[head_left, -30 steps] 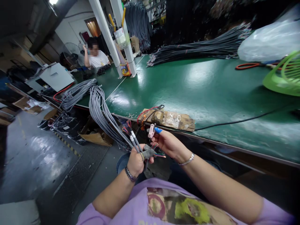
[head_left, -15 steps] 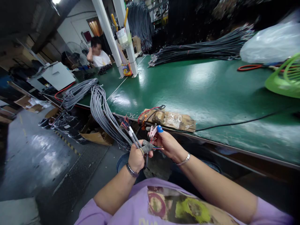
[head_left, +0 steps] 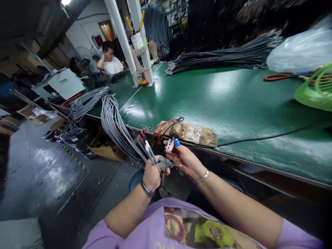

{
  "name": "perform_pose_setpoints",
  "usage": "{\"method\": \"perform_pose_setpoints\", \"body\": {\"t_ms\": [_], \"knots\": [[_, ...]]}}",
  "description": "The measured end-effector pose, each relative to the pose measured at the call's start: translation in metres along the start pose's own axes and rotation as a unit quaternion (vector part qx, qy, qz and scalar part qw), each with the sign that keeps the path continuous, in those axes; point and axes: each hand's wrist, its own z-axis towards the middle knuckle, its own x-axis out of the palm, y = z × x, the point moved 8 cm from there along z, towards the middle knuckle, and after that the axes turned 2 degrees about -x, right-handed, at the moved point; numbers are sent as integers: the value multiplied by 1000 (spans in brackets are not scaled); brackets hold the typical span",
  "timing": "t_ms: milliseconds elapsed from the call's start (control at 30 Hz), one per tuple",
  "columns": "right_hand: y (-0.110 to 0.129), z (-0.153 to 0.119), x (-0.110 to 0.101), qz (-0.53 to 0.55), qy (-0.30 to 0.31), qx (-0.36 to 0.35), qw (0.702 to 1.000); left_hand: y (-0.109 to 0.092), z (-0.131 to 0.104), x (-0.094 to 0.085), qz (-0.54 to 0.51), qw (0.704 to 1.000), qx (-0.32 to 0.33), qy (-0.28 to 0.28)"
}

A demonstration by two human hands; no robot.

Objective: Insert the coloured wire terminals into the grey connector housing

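Grey cables (head_left: 151, 152) with thin coloured wires at their stripped ends are gripped in my left hand (head_left: 153, 173), which wears a grey cover on a finger. A small pink tool (head_left: 169, 146) is pinched in my right hand (head_left: 188, 160), whose thumb has a blue cover at its tip. Short coloured wires (head_left: 175, 164) stick out between the two hands. Just beyond them, a wooden block (head_left: 199, 135) with red and black leads lies at the bench edge.
A thick bundle of grey cables (head_left: 111, 114) hangs over the edge of the green bench (head_left: 223, 100) at left. Dark cables (head_left: 220, 57), a plastic bag (head_left: 295, 52) and a green basket (head_left: 313, 91) lie farther back. A person (head_left: 111, 64) sits beyond two white posts.
The view has shifted slightly. The cable ends in my left hand have tilted a little to the right. Both hands keep their hold.
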Motion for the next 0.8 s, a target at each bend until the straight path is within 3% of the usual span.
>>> {"method": "perform_pose_setpoints", "body": {"t_ms": [433, 800], "knots": [[-1, 1, -1, 22, 6, -3, 1000, 1, 1, 0, 11, 1000, -1, -4], [-3, -2, 3, 27, 53, 48, 997, -6, -8, -2, 23, 999, 37, -4]]}}
